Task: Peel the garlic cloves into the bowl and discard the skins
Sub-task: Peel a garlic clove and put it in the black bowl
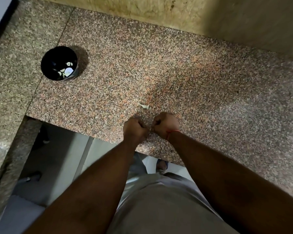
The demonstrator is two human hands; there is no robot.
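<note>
Both fists curled close together at frame centre.
My left grip [134, 130] and right grip [165, 124] clench, contents hidden; bowl [48, 58] sits far upper left.

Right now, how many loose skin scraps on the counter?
1: a pale skin scrap lies on the granite counter, just beyond the two hands. Any skins inside the black bowl or between the curled fingers can't be told apart from cloves.
</note>
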